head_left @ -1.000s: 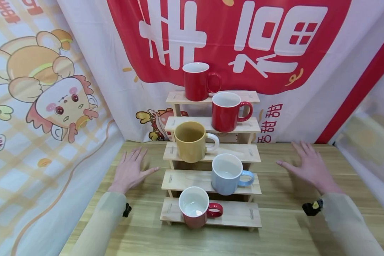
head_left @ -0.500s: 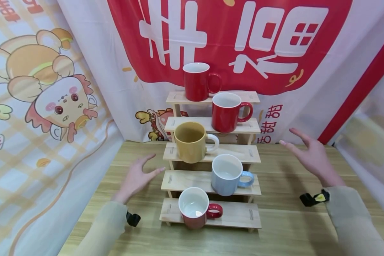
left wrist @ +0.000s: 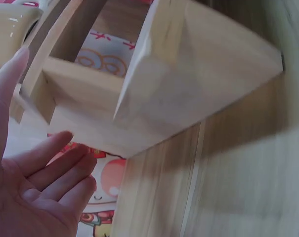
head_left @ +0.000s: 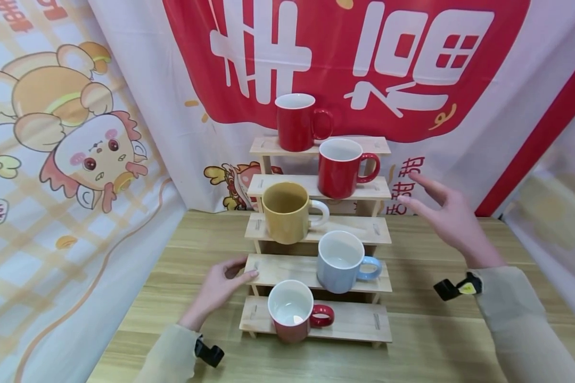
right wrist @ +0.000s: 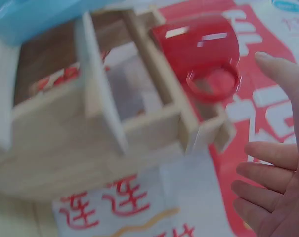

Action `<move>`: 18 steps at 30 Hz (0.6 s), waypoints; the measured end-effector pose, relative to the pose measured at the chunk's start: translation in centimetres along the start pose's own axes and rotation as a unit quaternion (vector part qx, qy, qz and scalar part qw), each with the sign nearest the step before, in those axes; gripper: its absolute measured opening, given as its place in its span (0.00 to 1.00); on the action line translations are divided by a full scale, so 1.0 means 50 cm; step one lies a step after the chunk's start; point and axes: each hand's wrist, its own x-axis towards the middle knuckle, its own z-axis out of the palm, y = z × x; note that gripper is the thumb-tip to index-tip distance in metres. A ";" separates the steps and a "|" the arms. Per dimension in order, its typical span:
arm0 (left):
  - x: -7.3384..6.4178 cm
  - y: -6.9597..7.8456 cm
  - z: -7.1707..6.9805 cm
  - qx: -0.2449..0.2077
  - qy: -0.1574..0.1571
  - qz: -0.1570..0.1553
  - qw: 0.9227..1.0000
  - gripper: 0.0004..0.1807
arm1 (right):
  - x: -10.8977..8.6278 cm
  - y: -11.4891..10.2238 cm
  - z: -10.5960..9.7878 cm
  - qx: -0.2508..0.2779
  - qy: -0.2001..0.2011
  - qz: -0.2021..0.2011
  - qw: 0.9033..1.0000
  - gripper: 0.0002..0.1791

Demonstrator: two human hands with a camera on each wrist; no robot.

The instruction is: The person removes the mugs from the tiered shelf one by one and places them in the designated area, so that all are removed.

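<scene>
My left hand point(head_left: 220, 284) is at the left end of the wooden stepped rack point(head_left: 278, 268), thumb stretched toward the step with the light blue mug point(head_left: 337, 266). Its fingers are loosely spread in the left wrist view; whether they touch the wood I cannot tell. In the air to the right of the rack, my right hand point(head_left: 452, 221) has thumb and fingers apart and holds nothing. Nearest to it stands a red mug point(head_left: 337, 173) with its handle to the right. Another red mug point(head_left: 294, 125) tops the rack, a yellow mug point(head_left: 284, 215) stands mid-rack, and a red mug with white inside point(head_left: 289, 319) sits on the lowest step.
A wood-grain table point(head_left: 172, 266) bears the rack. Behind it hangs a printed cloth point(head_left: 412, 122) with a big red patch. More printed cloth point(head_left: 52, 266) slopes along the left side, and cloth also hangs at the right.
Both hands have risen off the table. The left has moved right and nearer to the rack's left end; the right has moved left toward the upper steps. The mugs stay put.
</scene>
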 end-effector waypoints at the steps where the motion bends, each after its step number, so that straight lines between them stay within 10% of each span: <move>1: -0.001 0.001 0.004 -0.003 0.001 -0.003 1.000 0.37 | 0.003 -0.011 0.001 0.004 0.002 -0.014 1.000 0.43; 9: -0.008 0.010 0.021 -0.027 0.016 -0.030 0.999 0.33 | 0.039 -0.119 -0.001 0.017 0.021 -0.089 0.996 0.39; 18: -0.014 0.013 0.028 -0.051 0.034 -0.036 0.997 0.35 | 0.135 -0.239 -0.004 0.071 -0.020 -0.041 0.996 0.47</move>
